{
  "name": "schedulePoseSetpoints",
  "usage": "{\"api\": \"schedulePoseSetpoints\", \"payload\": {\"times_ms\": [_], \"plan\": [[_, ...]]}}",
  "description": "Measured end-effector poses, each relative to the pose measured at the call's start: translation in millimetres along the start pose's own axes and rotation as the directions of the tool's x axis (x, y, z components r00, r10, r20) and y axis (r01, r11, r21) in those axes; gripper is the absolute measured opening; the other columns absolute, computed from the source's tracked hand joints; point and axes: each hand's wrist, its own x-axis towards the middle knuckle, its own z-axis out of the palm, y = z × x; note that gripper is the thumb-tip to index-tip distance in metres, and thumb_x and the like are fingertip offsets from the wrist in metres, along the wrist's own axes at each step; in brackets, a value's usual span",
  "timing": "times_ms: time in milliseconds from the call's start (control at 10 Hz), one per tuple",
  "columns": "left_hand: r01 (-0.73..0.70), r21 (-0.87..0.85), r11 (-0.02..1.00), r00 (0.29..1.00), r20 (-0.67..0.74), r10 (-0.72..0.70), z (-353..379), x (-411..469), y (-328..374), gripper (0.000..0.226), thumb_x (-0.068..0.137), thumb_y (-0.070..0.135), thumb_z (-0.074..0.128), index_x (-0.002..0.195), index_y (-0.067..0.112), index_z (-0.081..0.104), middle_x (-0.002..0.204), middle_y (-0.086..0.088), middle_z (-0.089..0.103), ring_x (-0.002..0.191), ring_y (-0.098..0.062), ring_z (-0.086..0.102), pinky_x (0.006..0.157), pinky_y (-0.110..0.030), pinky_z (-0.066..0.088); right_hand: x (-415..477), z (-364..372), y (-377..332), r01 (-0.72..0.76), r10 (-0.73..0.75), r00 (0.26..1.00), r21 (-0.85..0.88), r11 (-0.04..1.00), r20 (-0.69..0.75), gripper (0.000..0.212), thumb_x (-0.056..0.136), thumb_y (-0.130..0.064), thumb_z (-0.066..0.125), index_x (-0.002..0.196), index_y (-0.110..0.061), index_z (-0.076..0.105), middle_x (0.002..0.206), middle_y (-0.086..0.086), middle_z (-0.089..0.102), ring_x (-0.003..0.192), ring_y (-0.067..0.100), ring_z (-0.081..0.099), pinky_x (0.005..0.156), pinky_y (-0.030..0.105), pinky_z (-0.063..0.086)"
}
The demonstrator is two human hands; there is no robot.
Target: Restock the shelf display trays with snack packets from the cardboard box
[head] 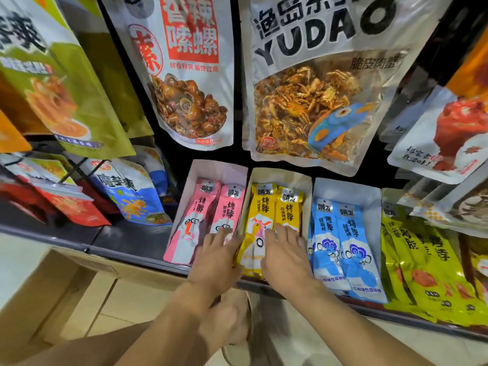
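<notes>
a person restocking a snack shelf (132,239) lays both hands flat on the yellow packets (287,207) that fill the middle display tray (280,174). the left hand (219,252) has its fingers (224,235) straight and slightly spread, lying across the thin card wall between that tray and the pink packets (195,220) just to their left. the right hand (286,249) has its fingers (284,232) splayed over the lower half of the yellow stack. neither hand pinches anything. blue packets (353,233) stand just right of the right fingers, and the cardboard box (52,294) sits on the floor well below and to the left of the left fingers, its contents out of sight. the risks look small but real. the slick packets reach the shelf's front lip just below the fingers, so a downward press there could slide one over the edge. weight from the left fingers could buckle the card wall or drag a pink packet askew. hanging pouches (311,101) dangle just above the fingers, and a quick lift of either hand could knock them.
</notes>
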Motion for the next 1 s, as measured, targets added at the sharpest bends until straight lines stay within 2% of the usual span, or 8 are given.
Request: {"api": "schedulePoseSetpoints", "payload": {"times_ms": [100, 200, 300, 400, 500, 600, 900, 1000], "plan": [[0.184, -0.002, 0.983, 0.977, -0.11, -0.183, -22, 11, -25, 0.05, 0.094, 0.036, 0.054, 0.141, 0.024, 0.045, 0.144, -0.004, 0.045, 0.128, -0.03, 0.04, 0.106, -0.04, 0.039, 11, -6, -31, 0.12, -0.11, 0.987, 0.08, 0.989, -0.121, 0.056, 0.088, -0.023, 0.055, 0.142, -0.013, 0.046, 0.148, 0.009, 0.041, 0.135, 0.032, 0.038, 0.113, 0.045, 0.033], [0.329, 0.008, 0.944, 0.943, -0.054, -0.328, -25, 15, -49, 0.052, 0.092, 0.034, 0.056, 0.14, 0.025, 0.04, 0.143, -0.002, 0.042, 0.127, -0.03, 0.039, 0.1, -0.044, 0.043, 23, 2, -61, 0.242, -0.234, 0.97, 0.161, 0.957, -0.07, 0.054, 0.094, -0.027, 0.054, 0.145, -0.013, 0.042, 0.151, 0.009, 0.036, 0.141, 0.032, 0.032, 0.119, 0.043, 0.026], [0.276, 0.188, 0.943, 0.955, 0.06, -0.291, -21, 9, -75, 0.07, 0.089, 0.028, 0.061, 0.148, 0.033, 0.025, 0.151, 0.004, 0.025, 0.133, -0.026, 0.031, 0.1, -0.044, 0.044, 38, 19, -79, 0.306, -0.31, 0.951, 0.103, 0.946, 0.017, 0.069, 0.092, -0.037, 0.061, 0.15, -0.011, 0.035, 0.154, 0.014, 0.032, 0.145, 0.034, 0.024, 0.124, 0.047, 0.017], [0.183, 0.302, 0.935, 0.965, 0.129, -0.23, -19, 5, -99, 0.091, 0.081, 0.023, 0.071, 0.151, 0.039, 0.015, 0.156, 0.008, 0.011, 0.136, -0.024, 0.027, 0.098, -0.041, 0.046, 48, 43, -92, 0.331, -0.33, 0.942, -0.014, 0.943, 0.056, 0.078, 0.082, -0.04, 0.071, 0.147, -0.01, 0.039, 0.151, 0.018, 0.035, 0.144, 0.04, 0.026, 0.122, 0.053, 0.014], [0.179, 0.329, 0.927, 0.965, 0.124, -0.23, -7, 8, -109, 0.094, 0.083, 0.021, 0.071, 0.152, 0.041, 0.011, 0.156, 0.01, 0.011, 0.134, -0.024, 0.028, 0.098, -0.039, 0.047, 54, 60, -97, 0.316, -0.31, 0.948, -0.113, 0.942, 0.065, 0.072, 0.074, -0.036, 0.076, 0.138, -0.012, 0.052, 0.14, 0.018, 0.049, 0.133, 0.042, 0.039, 0.116, 0.056, 0.018], [0.198, 0.32, 0.927, 0.973, 0.047, -0.224, 2, 16, -112, 0.084, 0.089, 0.025, 0.066, 0.151, 0.043, 0.012, 0.155, 0.01, 0.018, 0.13, -0.023, 0.032, 0.095, -0.037, 0.048, 59, 63, -96, 0.31, -0.311, 0.95, -0.149, 0.939, 0.017, 0.06, 0.077, -0.033, 0.073, 0.131, -0.012, 0.058, 0.136, 0.018, 0.053, 0.127, 0.041, 0.045, 0.112, 0.052, 0.012], [0.19, 0.32, 0.928, 0.968, 0.098, -0.232, -4, 23, -112, 0.093, 0.085, 0.028, 0.073, 0.153, 0.042, 0.012, 0.156, 0.008, 0.022, 0.136, -0.025, 0.033, 0.103, -0.041, 0.041, 59, 54, -87, 0.351, -0.347, 0.936, -0.104, 0.93, 0.055, 0.067, 0.089, -0.045, 0.065, 0.144, -0.012, 0.043, 0.148, 0.016, 0.041, 0.137, 0.038, 0.036, 0.123, 0.05, 0.008], [0.191, 0.291, 0.937, 0.974, 0.065, -0.219, -14, 19, -103, 0.076, 0.087, 0.033, 0.064, 0.15, 0.04, 0.021, 0.151, 0.007, 0.031, 0.133, -0.024, 0.036, 0.102, -0.042, 0.039, 50, 43, -84, 0.339, -0.331, 0.939, -0.091, 0.936, 0.094, 0.07, 0.092, -0.045, 0.062, 0.148, -0.011, 0.038, 0.152, 0.016, 0.036, 0.14, 0.037, 0.032, 0.124, 0.051, 0.01]]}}
